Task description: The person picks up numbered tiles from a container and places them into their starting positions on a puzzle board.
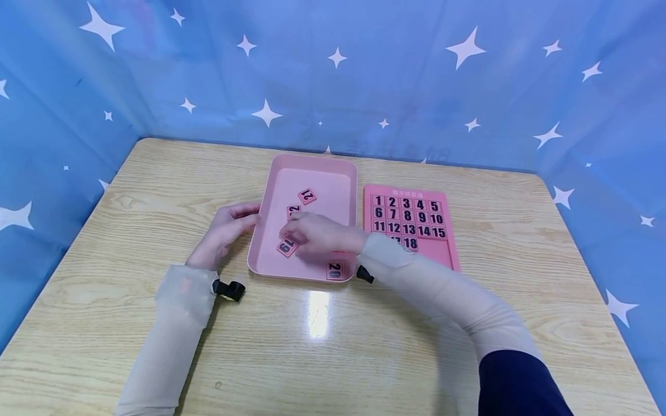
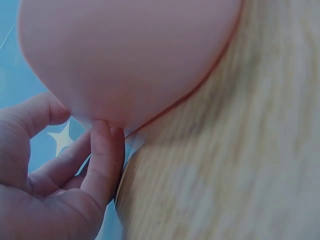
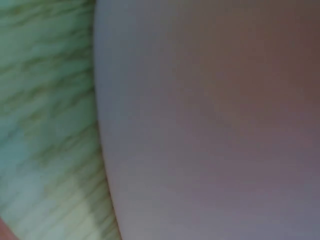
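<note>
Head view shows the right hand (image 1: 317, 234) reaching into the pink tray (image 1: 312, 167), fingers curled onto the 19 tile (image 1: 285, 247) at its near left; the left hand (image 1: 229, 228), fingers relaxed, steadies the rim. A shallow pinch could let the tile slip back.

Pink tile "19" (image 1: 285, 247) flat in pink tray (image 1: 312, 167), near left edge, upside-down numeral

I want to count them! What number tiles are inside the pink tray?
The pink tray shows tile 21, tile 20 and one by the right hand, which covers others.
</note>
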The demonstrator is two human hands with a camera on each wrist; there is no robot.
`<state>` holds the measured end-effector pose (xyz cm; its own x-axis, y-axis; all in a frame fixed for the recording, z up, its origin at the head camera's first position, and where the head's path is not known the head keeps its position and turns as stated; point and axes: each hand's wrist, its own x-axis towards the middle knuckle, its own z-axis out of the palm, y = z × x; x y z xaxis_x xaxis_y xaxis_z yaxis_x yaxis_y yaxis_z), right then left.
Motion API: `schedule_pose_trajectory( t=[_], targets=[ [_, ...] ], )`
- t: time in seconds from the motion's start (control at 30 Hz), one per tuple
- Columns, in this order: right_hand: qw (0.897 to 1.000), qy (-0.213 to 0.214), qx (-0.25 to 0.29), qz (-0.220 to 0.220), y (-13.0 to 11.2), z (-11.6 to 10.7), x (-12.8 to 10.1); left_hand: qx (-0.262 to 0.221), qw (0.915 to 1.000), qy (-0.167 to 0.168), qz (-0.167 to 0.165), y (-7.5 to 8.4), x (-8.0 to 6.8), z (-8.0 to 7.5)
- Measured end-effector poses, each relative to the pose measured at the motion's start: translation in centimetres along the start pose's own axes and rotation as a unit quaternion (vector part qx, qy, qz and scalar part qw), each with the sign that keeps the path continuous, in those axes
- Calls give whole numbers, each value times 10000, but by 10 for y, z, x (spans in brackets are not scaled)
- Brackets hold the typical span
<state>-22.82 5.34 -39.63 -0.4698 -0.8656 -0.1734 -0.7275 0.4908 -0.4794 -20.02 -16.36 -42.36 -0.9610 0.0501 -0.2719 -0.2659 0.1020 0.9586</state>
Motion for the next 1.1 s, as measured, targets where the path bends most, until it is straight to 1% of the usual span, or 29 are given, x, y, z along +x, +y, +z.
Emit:
schedule_pose_trajectory(
  t=[0.13, 0.23, 0.37, 0.43, 0.5, 0.67, 0.8, 0.97, 1.03, 1.1],
  targets=[
    [9996, 155, -232, -9, 0, 3, 2, 21, 10000, 3, -16, 0, 0, 0],
    [9993, 193, -319, 94, 0, 3, 3, 48, 10000, 1, -27, 0, 1, 0],
    [9991, 308, -124, 275, 2, -1, -3, 84, 9999, 31, -57, 0, 0, 1],
    [9984, 457, -9, 338, 3, -5, -10, 92, 9999, 34, -58, 0, 0, 1],
    [9974, 644, 101, 311, 4, -11, -19, 101, 9999, 43, -67, 0, 1, 1],
    [9930, 1054, 458, 256, 7, -27, -54, 103, 9999, 56, -78, -1, 1, 0],
    [9881, 1312, 651, 463, 15, -35, -91, 65, 9999, 32, -77, -1, 0, 1],
    [9783, 1814, 489, 878, 34, -35, -142, 45, 9999, 48, -85, -1, 0, 2],
    [9748, 1940, 342, 1047, 43, -32, -162, 44, 10000, 43, -66, -1, 0, 2],
    [9719, 1997, 314, 1209, 52, -28, -180, 70, 9999, 47, -55, -2, 1, 2]
  ],
)
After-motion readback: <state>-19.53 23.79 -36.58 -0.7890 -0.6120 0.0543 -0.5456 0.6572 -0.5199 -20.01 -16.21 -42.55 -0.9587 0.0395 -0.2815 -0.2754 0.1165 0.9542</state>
